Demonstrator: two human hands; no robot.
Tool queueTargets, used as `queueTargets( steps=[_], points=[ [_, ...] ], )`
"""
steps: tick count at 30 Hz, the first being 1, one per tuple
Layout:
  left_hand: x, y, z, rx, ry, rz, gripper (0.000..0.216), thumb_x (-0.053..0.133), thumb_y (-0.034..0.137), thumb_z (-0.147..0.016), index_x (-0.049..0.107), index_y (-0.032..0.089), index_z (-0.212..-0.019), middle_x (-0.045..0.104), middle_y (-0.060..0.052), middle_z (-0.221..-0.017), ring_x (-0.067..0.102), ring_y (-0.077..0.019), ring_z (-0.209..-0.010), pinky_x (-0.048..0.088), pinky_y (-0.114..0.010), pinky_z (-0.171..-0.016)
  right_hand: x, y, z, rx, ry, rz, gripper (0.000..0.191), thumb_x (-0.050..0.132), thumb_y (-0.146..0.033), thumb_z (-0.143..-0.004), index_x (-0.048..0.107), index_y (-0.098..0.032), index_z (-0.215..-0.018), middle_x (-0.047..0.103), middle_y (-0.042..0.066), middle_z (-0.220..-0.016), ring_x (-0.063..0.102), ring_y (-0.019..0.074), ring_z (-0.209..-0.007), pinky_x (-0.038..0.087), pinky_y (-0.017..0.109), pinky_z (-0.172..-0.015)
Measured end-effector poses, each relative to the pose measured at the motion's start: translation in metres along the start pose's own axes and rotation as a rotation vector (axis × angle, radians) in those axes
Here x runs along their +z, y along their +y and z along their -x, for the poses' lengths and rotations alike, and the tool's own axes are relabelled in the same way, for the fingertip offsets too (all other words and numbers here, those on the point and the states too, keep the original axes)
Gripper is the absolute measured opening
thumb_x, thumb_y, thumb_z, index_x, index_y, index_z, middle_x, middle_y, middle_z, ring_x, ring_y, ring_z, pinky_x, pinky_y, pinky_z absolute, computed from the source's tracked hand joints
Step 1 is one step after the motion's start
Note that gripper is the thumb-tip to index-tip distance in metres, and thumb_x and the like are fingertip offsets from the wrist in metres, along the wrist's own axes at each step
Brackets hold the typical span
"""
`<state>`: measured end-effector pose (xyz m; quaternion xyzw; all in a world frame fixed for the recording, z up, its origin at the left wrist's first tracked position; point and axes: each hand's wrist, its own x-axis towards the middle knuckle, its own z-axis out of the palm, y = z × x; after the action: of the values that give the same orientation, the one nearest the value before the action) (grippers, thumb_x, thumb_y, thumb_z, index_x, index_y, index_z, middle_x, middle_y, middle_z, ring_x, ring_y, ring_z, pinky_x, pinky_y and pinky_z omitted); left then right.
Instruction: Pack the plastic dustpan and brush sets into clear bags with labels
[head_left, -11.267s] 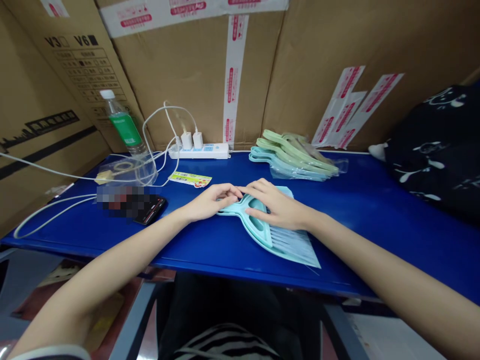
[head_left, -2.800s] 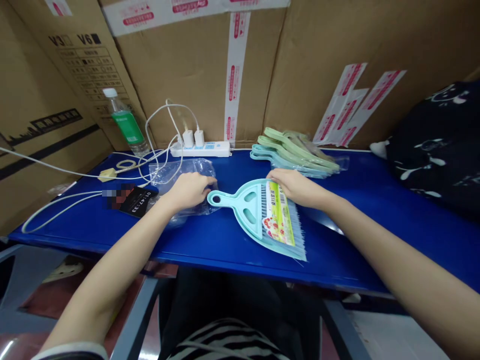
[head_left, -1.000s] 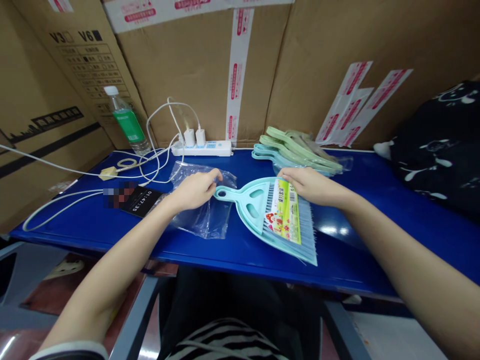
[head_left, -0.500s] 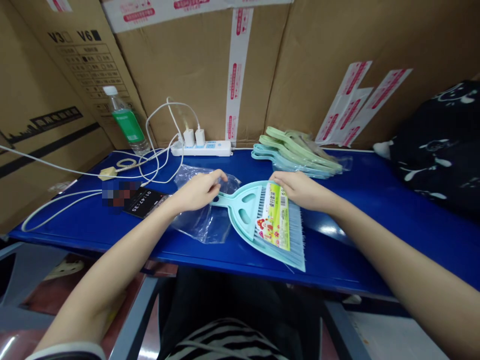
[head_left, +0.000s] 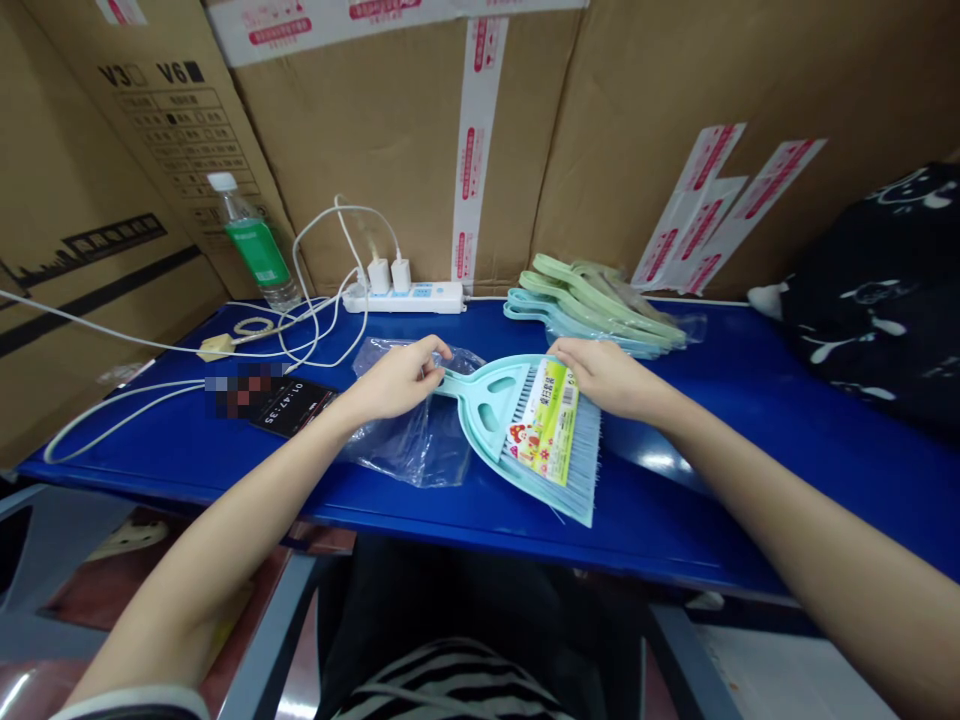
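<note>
A light-blue dustpan with a small brush nested in it is held over the blue table, its handle pointing left. A yellow-green printed label lies across the bristles. My left hand is closed around the handle end, fingertips curled over it. At the far upper edge, my right hand grips the dustpan's corner beside the label; its thumb is hidden. A crumpled clear plastic bag lies under and beside the handle, near my left hand.
Several green and blue dustpan sets in plastic lie at the back. A power strip with white cables, a bottle and a phone stand or lie left. Cardboard walls the back; a dark patterned cloth is at right.
The dustpan with its brush has tilted and shifted slightly up, away from the table's front edge. Both hands keep hold of it, with my right hand moved slightly right.
</note>
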<state>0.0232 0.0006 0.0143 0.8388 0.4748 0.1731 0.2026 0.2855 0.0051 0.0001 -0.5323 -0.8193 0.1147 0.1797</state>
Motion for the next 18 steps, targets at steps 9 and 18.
queueTargets(
  steps=[9,18],
  points=[
    [0.006,-0.002,-0.001,-0.018,-0.051,0.223,0.020,0.041,0.017,-0.086,0.049,0.017,-0.104,0.051,0.007,-0.065,0.052,-0.0071,-0.043,0.045,-0.022,-0.052,0.009,-0.004,0.001,-0.059,-0.041,-0.047,0.026,0.033,-0.021,-0.087,0.054,-0.023,-0.072,0.068,0.005,-0.072,0.063,0.0197,-0.067,0.045,0.029,-0.064],
    [-0.013,0.003,0.000,-0.216,0.087,-0.376,0.034,0.034,0.013,-0.091,0.053,0.011,-0.119,0.067,-0.013,-0.101,0.066,-0.0241,-0.092,0.049,-0.034,-0.080,0.012,0.001,-0.002,-0.071,-0.035,-0.075,0.026,0.033,-0.022,-0.087,0.054,-0.023,-0.072,0.068,0.004,-0.072,0.063,0.0195,-0.066,0.045,0.030,-0.065]
  ],
)
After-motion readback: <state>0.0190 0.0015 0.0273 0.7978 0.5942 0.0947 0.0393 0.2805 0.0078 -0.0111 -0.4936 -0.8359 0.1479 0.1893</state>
